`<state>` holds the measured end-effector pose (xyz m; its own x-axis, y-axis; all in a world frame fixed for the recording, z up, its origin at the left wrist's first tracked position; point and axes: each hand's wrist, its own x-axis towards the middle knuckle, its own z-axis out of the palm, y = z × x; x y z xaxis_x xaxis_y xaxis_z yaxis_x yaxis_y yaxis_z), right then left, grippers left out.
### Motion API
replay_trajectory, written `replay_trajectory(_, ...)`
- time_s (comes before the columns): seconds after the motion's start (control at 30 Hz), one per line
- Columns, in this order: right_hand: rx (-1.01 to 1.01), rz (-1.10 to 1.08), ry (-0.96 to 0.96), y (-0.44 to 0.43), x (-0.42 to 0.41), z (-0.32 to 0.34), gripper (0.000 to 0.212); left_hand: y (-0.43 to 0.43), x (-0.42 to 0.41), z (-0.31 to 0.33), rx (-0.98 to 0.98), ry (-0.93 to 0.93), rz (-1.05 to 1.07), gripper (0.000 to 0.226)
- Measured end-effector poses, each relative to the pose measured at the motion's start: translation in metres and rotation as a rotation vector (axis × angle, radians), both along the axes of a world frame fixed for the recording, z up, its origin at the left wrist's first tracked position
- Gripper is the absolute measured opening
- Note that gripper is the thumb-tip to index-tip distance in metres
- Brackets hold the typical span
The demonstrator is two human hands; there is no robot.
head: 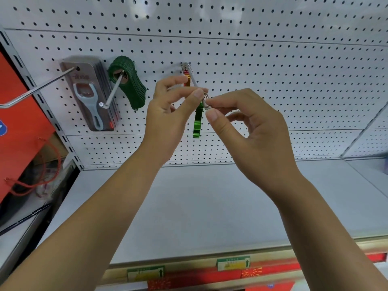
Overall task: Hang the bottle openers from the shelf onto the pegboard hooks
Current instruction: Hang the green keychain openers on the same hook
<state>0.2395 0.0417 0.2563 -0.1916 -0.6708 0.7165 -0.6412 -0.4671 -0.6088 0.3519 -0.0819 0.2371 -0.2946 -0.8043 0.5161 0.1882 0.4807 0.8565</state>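
A green metal bottle opener (197, 122) dangles from its key ring at the tip of a pegboard hook (194, 80). My left hand (168, 114) pinches the ring and hook tip from the left. My right hand (247, 127) pinches the ring from the right, between thumb and forefinger. Several more openers, red and orange (186, 77), hang at the back of the same hook against the white pegboard (273, 70).
To the left hang dark green openers (128, 82) on one hook and carded grey openers (92, 95) on another. A long bare hook (35, 90) juts out at far left. The white shelf (199, 206) lies below, with price tags along its front edge.
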Motion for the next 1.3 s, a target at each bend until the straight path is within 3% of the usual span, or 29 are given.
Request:
replay_trajectory(0.23,0.000,-0.042,-0.017,-0.001,0.006,-0.001,0.009,-0.031,-0.010,0.007,0.028,-0.076,0.045,0.009)
replay_trajectory(0.53,0.004,-0.065,-0.013,0.000,0.007,-0.002,0.007,-0.079,-0.018,0.013,-0.083,-0.235,0.084,0.012)
replay_trajectory(0.77,-0.015,-0.095,0.016,-0.001,0.010,-0.004,0.009,-0.100,-0.019,0.021,-0.115,-0.358,0.066,0.023)
replay_trajectory(1.0,-0.024,-0.089,0.029,-0.002,0.011,-0.005,0.008,-0.109,-0.020,0.022,-0.079,-0.315,0.021,0.015)
replay_trajectory(1.3,-0.032,-0.087,0.053,-0.004,0.008,-0.003,0.008,-0.109,-0.019,0.020,-0.109,-0.313,0.043,0.025)
